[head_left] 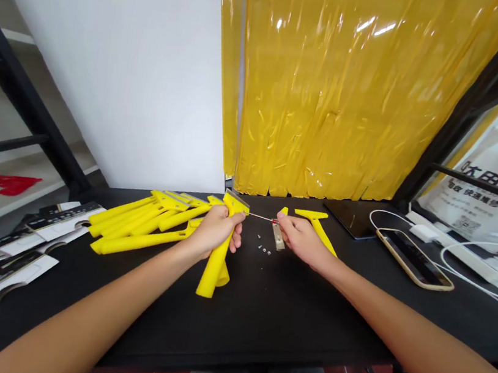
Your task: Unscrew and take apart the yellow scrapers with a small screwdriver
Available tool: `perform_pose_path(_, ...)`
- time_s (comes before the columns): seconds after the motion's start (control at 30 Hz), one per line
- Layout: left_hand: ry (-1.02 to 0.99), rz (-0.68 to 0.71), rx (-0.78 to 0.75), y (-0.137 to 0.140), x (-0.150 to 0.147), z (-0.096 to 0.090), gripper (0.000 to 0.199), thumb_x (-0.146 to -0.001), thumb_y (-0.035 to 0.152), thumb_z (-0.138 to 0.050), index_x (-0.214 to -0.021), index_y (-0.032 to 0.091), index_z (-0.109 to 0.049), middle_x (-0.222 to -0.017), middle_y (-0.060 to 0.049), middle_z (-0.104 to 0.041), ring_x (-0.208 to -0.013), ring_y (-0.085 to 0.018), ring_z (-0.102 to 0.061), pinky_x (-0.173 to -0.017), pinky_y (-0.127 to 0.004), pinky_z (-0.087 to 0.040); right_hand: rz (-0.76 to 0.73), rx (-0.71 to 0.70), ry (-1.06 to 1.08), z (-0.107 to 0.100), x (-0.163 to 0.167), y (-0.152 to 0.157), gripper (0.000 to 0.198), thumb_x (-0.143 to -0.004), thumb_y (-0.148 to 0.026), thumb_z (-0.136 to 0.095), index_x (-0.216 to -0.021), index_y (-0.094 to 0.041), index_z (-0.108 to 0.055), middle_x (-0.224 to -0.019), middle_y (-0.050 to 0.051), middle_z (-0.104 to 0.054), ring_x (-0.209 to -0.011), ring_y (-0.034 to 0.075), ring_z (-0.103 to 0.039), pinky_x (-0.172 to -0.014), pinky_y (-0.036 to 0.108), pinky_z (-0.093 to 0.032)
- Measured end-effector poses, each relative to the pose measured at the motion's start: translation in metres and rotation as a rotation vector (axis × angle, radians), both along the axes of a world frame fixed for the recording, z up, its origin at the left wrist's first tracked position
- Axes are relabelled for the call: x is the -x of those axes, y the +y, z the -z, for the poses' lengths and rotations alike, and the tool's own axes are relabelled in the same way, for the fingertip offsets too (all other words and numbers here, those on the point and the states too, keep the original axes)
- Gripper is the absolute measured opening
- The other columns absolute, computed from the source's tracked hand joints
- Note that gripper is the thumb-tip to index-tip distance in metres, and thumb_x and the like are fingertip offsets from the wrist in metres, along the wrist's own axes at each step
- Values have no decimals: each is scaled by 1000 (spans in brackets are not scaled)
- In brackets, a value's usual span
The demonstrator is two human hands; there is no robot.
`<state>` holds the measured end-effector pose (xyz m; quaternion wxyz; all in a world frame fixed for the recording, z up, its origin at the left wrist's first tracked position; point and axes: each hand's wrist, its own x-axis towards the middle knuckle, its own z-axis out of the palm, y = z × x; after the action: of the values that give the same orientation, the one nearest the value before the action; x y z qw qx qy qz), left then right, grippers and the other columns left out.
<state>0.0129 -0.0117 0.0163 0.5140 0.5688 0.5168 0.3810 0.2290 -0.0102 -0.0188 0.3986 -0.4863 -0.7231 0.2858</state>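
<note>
Near the middle of the frame, my left hand point(216, 229) had its fingers clamped around a yellow scraper point(215, 268), gripping it just below the head. The thumb lay across the front, fingertips curled at the right edge, and the handle ran down out of my grasp toward the lower centre. The metal-edged head rose above my knuckles, tilted. Another yellow handle point(224, 277) showed partly behind the held one.

Right of centre, my right hand point(301, 237) had its fingers pinched together on a screwdriver point(261, 216). Its thin shaft pointed left from my fingertips to the side of the scraper's head, close by my left thumb; I could not tell whether the tip was seated there.

Between my hands, loose screws point(264, 250) lay on the black table point(294, 322), and a metal plate point(277, 238) lay just below my right fingertips. A pile of yellow scrapers point(133, 219) spread left of my left hand, while one more scraper point(319, 222) lay beyond my right, partly hidden by it.
</note>
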Motion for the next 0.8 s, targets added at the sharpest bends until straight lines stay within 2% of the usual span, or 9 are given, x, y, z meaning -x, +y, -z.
perform_pose_path(0.1, 25, 5, 25, 1, 1, 2, 40, -93, 25, -53, -54, 17, -53, -42, -6, -57, -32, -15, -52, -34, -23, -40, 21, -122, -115, -3, 2, -3, 48, -102, -53, -35, -66, -22, -41, -62, -2, -49, -61, 15, -47, -61, 29, -32)
perform_pose_path(0.2, 71, 22, 83, 3, 3, 3, 41, -92, 24, -53, -52, 17, -52, -41, -6, -56, -32, -14, -50, -34, -23, -39, 45, -194, -342, -9, 2, -8, 45, -104, -45, -35, -69, -21, -49, -66, 1, -59, -64, 16, -54, -64, 30, -32)
perform_pose_path(0.37, 112, 63, 161, 7, 6, 5, 40, -91, 23, -55, -52, 16, -52, -42, -7, -57, -33, -13, -51, -34, -21, -39, 66, -348, -689, -9, 3, -10, 46, -107, -39, -31, -79, -18, -61, -70, 5, -68, -62, 17, -61, -61, 30, -30)
perform_pose_path(0.47, 103, 68, 206, 10, 10, 5, 39, -90, 22, -56, -52, 16, -53, -42, -6, -56, -35, -14, -52, -34, -21, -40, 59, -462, -827, -6, 4, -11, 44, -107, -40, -32, -86, -16, -62, -75, 8, -71, -62, 19, -63, -58, 31, -27)
perform_pose_path(0.6, 110, 94, 262, 16, 19, 3, 36, -88, 22, -60, -53, 17, -54, -44, -6, -56, -36, -13, -53, -36, -20, -43, -29, -597, -858, -7, 6, -14, 39, -106, -45, -34, -94, -17, -59, -86, 11, -70, -70, 21, -65, -54, 31, -25)
perform_pose_path(0.67, 145, 128, 273, 17, 23, 2, 34, -87, 24, -63, -55, 16, -57, -45, -7, -58, -38, -14, -55, -37, -21, -46, -41, -620, -833, -9, 6, -16, 39, -107, -45, -31, -96, -18, -58, -90, 11, -70, -73, 21, -65, -54, 31, -25)
perform_pose_path(0.73, 174, 156, 278, 17, 24, 2, 33, -87, 26, -63, -56, 15, -59, -47, -9, -60, -38, -15, -56, -38, -22, -47, -18, -580, -765, -11, 6, -17, 37, -107, -46, -31, -101, -19, -57, -92, 10, -71, -73, 21, -66, -55, 31, -28)
perform_pose_path(0.8, 180, 168, 282, 15, 22, 2, 33, -89, 27, -61, -58, 15, -60, -47, -9, -60, -38, -15, -56, -39, -23, -47, 8, -482, -654, -13, 4, -17, 33, -106, -46, -33, -108, -21, -55, -88, 7, -72, -71, 21, -65, -57, 30, -32)
